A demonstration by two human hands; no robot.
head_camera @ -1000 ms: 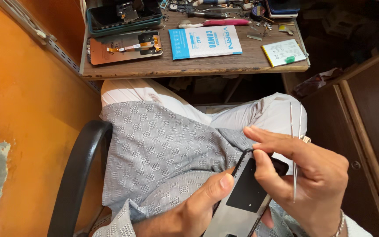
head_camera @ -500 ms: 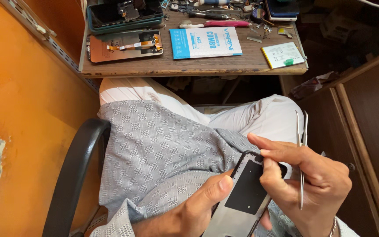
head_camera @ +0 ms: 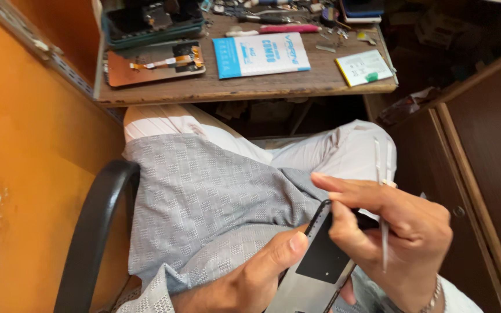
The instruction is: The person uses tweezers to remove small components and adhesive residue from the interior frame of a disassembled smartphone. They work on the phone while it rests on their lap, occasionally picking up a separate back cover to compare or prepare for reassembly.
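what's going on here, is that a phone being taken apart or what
A seated person holds an opened phone over their lap. The left hand supports it from below, thumb along its edge. The right hand presses fingers on its upper end while also holding metal tweezers. On the wooden table ahead lie a blue-and-white packet, a copper-coloured phone part and small tools.
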